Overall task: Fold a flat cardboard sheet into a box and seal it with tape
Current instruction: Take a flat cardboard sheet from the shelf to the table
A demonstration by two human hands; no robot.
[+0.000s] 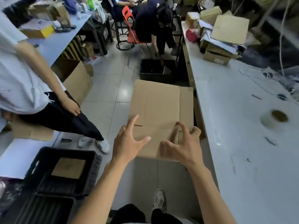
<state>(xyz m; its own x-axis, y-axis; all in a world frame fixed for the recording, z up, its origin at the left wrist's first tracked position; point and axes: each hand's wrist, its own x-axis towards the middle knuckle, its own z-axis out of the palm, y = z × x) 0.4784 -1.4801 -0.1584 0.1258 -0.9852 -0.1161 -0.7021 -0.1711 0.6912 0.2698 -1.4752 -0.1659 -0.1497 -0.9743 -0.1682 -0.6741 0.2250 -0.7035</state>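
Note:
A flat brown cardboard sheet (158, 107) with creases and flap slits lies in mid-frame over the floor, beside the left edge of the white table (242, 143). My left hand (127, 143) hovers over its near left part, fingers spread wide, holding nothing. My right hand (181, 146) is over the near right part, fingers curled and apart, a little blurred; whether it touches the sheet I cannot tell. A roll of clear tape (275, 119) lies on the table to the right, well away from both hands.
A person in a white shirt (24, 78) stands close on the left. Black crates (64, 168) sit at lower left, one holding a small cardboard piece. Another person bends over a black bin (155, 70) ahead. Boxes and papers (226, 33) are piled at the table's far end.

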